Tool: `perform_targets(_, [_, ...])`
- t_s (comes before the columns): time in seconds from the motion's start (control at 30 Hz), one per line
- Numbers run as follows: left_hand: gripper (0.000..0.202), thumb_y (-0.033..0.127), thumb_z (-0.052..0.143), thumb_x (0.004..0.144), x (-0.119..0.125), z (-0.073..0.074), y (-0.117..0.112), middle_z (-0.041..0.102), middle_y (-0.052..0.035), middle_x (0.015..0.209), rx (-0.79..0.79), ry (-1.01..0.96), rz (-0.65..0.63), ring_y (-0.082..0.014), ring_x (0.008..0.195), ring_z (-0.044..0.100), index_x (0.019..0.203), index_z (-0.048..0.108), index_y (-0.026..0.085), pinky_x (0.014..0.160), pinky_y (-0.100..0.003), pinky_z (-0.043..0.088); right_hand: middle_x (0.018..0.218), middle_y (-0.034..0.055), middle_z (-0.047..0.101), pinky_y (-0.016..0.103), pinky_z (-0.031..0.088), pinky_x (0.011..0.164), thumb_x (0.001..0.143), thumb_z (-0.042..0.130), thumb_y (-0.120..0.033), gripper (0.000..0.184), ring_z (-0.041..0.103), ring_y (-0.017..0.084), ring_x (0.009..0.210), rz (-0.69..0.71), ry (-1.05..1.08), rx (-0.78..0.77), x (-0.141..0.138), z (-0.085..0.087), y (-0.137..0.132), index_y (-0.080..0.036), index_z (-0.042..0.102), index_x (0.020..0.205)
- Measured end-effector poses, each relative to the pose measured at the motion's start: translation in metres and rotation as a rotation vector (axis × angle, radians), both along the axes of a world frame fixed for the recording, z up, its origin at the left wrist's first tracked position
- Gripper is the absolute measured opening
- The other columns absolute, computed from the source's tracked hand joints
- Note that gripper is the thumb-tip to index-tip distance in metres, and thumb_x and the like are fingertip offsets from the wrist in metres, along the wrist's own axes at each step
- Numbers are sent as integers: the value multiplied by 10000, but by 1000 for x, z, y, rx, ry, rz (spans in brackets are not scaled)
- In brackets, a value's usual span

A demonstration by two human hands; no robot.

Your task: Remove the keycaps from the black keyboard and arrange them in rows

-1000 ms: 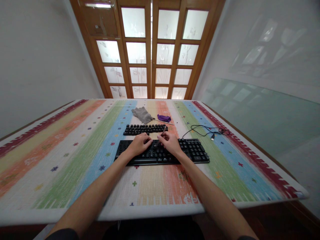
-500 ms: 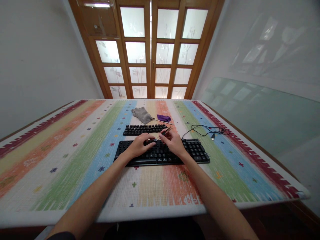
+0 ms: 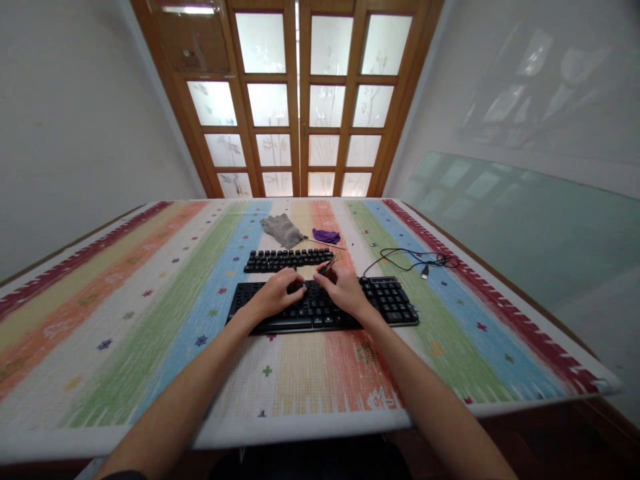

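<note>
A black keyboard point(image 3: 290, 323) lies across the table before me, with bare key positions at its left end and keycaps on the rest. My left hand point(image 3: 277, 291) rests over its left half, thumb and index finger curled close together; whatever they hold is too small to make out. Just right of it, my right hand point(image 3: 343, 287) is closed on a slim dark-handled tool point(image 3: 327, 266) with thin prongs pointing up and away. Its exact kind is unclear. Behind the keyboard, loose black keycaps point(image 3: 285, 261) stand in rows.
A grey cloth or glove point(image 3: 283, 230) and a purple cloth point(image 3: 326, 236) lie farther back, with a thin rod point(image 3: 326, 245) beside them. The keyboard's black cable point(image 3: 400, 252) loops to the right, ending in a USB plug point(image 3: 425, 273). A striped tablecloth point(image 3: 165, 333) covers the table.
My hands have shifted slightly. The tool in my right hand has drawn away from my left fingertips, and the small keycap that showed between them is no longer clearly visible.
</note>
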State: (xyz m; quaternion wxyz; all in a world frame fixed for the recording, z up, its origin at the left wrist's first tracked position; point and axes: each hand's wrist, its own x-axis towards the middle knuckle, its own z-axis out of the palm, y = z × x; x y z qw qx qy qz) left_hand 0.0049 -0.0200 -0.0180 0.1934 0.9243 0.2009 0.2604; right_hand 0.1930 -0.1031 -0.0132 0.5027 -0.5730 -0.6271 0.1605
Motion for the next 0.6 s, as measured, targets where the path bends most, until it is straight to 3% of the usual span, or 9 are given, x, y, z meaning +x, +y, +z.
perform_targets(0.13, [129, 286, 566, 877, 0, 4, 0, 593, -11, 778, -42, -55, 28, -147, 719, 551, 903, 628, 176, 701, -279, 467, 704, 27, 651, 301, 471, 633, 842, 618, -294, 119, 608, 174, 636, -8, -19, 3, -1, -1, -1, -179, 614, 872])
perform_targets(0.27, [149, 290, 566, 896, 1, 7, 6, 609, -22, 807, 18, -123, 80, -150, 744, 560, 948, 641, 172, 735, -286, 476, 683, 24, 645, 302, 474, 625, 838, 628, -299, 118, 601, 175, 616, -34, -34, 15, -4, 1, -2, -183, 609, 848])
perform_targets(0.43, [122, 230, 551, 899, 11, 4, 25, 606, -55, 873, 155, -11, 83, -204, 907, 558, 945, 650, 177, 875, -358, 477, 699, 35, 652, 320, 493, 638, 843, 621, -316, 131, 599, 181, 609, -128, 3, 44, -4, 6, -3, -187, 624, 864])
perform_targets(0.6, [100, 171, 578, 857, 24, -7, 45, 581, -67, 878, 185, 109, 107, -219, 930, 545, 878, 676, 170, 874, -368, 479, 690, 29, 655, 330, 504, 651, 842, 625, -331, 146, 602, 182, 598, -117, 27, 39, -3, 6, -3, -190, 626, 882])
